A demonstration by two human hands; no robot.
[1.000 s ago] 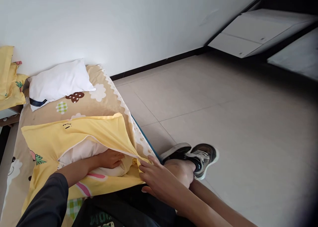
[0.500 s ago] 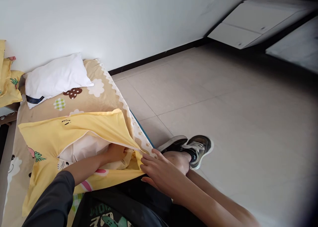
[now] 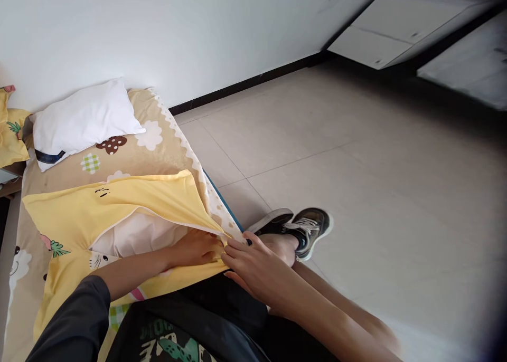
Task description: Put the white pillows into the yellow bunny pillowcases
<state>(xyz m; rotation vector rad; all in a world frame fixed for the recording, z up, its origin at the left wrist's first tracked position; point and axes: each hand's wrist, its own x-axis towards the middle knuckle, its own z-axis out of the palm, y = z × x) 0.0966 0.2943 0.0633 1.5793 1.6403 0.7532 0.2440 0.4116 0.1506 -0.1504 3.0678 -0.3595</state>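
Observation:
A yellow pillowcase (image 3: 150,188) with a cartoon print lies across my lap and the bed, its long zipped opening gaping. Inside shows a white pillow (image 3: 138,234), partly covered by the cloth. My left hand (image 3: 196,248) is at the right end of the opening, its fingers bent against the yellow cloth near the corner. Beside it, my right hand (image 3: 247,262) pinches the pillowcase's right corner at the end of the opening. The fingertips of both hands are close together there.
A second white pillow (image 3: 87,122) rests on the beige patterned bed sheet (image 3: 158,159) by the wall. More yellow bedding (image 3: 11,137) is at the far left. Grey floor tiles (image 3: 285,156) stretch to the right, with white cabinets (image 3: 380,27) at the upper right.
My left hand has come out of the opening and moved right, towards the corner. My right hand keeps its pinch on the corner. The view has shifted slightly.

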